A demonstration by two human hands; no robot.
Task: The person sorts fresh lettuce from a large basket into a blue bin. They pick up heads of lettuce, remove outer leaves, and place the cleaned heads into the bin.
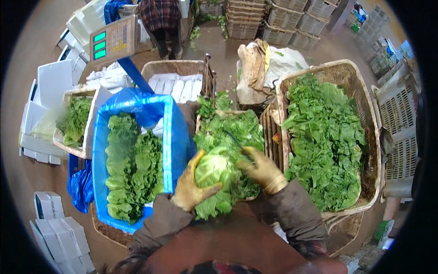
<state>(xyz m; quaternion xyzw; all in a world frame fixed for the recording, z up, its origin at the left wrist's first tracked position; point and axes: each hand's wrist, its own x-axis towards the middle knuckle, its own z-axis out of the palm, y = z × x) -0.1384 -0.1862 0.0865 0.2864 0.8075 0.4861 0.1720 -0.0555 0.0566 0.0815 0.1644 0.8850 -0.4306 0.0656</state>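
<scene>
My left hand [195, 185], in a yellow work glove, grips a head of lettuce [214, 167] with its pale cut end turned up. My right hand [263, 169], gloved alike, is closed around a knife [234, 138] whose dark blade points up and left, just beyond the lettuce. Below and behind both hands sits a crate of loose lettuce leaves [236, 121]. To the left, a crate lined with blue plastic [168, 144] holds lettuce heads [119, 164] in two rows. On the right, a large plastic crate [371, 164] is filled with leafy lettuce [325, 147].
A digital scale display [113, 41] rises on a blue post [136, 75] at upper left. Behind stand a crate of white-wrapped bundles [176, 85], a sack [253, 75] and stacked crates [282, 20]. White foam boxes [58, 233] lie left. Another person [160, 20] bends over at the back.
</scene>
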